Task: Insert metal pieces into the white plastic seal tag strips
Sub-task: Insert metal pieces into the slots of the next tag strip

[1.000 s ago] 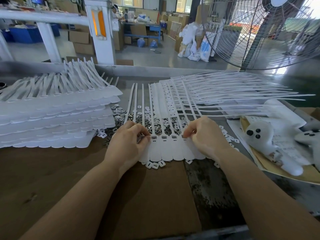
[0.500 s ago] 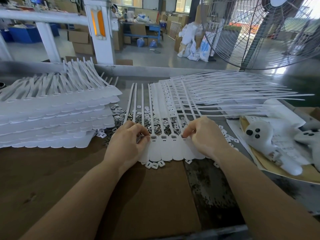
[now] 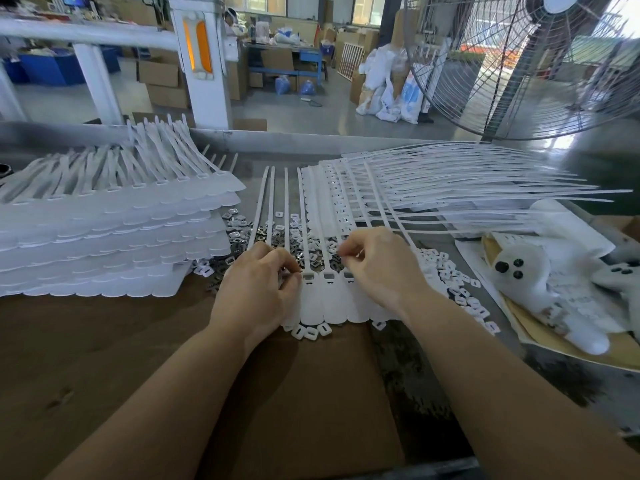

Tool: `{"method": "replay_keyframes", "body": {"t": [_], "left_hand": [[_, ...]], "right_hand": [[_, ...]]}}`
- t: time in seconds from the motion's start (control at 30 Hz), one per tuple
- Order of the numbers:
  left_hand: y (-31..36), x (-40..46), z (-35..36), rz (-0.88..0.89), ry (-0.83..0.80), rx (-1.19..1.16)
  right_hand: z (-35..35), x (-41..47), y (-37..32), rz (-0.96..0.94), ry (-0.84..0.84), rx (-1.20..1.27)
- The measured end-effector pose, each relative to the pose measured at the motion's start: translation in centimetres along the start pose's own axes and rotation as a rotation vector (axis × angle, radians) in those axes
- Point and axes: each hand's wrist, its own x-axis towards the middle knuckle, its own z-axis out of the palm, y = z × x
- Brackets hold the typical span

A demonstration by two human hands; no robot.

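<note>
A single wide-angle camera on the person's head looks forward and down, close over the bench [image 3: 104, 358], with the workshop floor [image 3: 311, 112] stretching beyond.

The right hand [image 3: 375, 268] has lifted a little off the joined white plastic seal tag strip [image 3: 327, 299], fingertips now pinched together above its slots.

Tag strip sheet [image 3: 329, 303] lies centre on the cardboard [image 3: 173, 375], tails running far. Loose metal pieces [image 3: 242, 233] heaped under and just behind its heads. Left hand [image 3: 258, 289] on its left edge, right hand [image 3: 375, 268] on its right. Stacked sheets [image 3: 110, 237] to the left; fanned sheets [image 3: 433, 199] far right. Plush toy [image 3: 540, 282] on paper at right. Fan [image 3: 540, 64] stands far right beyond the table edge
</note>
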Motion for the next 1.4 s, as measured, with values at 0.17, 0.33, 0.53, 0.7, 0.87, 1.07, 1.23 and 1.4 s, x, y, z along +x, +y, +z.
{"method": "replay_keyframes", "body": {"t": [0.17,0.33,0.53,0.7,0.87,1.07,1.23,1.4], "left_hand": [[0.0,0.0,0.1,0.005,0.018,0.016],[0.1,-0.1,0.0,-0.003,0.003,0.021],[0.1,0.0,-0.1,0.000,0.004,0.019],[0.0,0.0,0.0,0.009,0.006,0.020],[-0.1,0.1,0.0,-0.002,0.024,-0.026],[-0.1,0.1,-0.1,0.005,0.050,-0.043],[-0.2,0.2,-0.1,0.016,0.049,-0.046],[-0.3,0.2,0.0,0.022,0.057,-0.043]], "right_hand": [[2.1,1.2,-1.3,-0.044,-0.021,-0.066],[3.4,2.1,-1.9,-0.001,-0.019,-0.198],[3.5,2.3,-2.1,0.021,0.004,-0.206],[3.5,2.0,-2.1,0.009,0.008,-0.212],[3.0,2.0,-2.6,-0.005,0.009,-0.027],[3.3,2.2,-3.9,-0.001,-0.130,-0.110],[3.5,2.4,-4.1,0.085,-0.122,-0.055],[3.9,2.4,-4.0,0.061,-0.124,-0.038]]}}
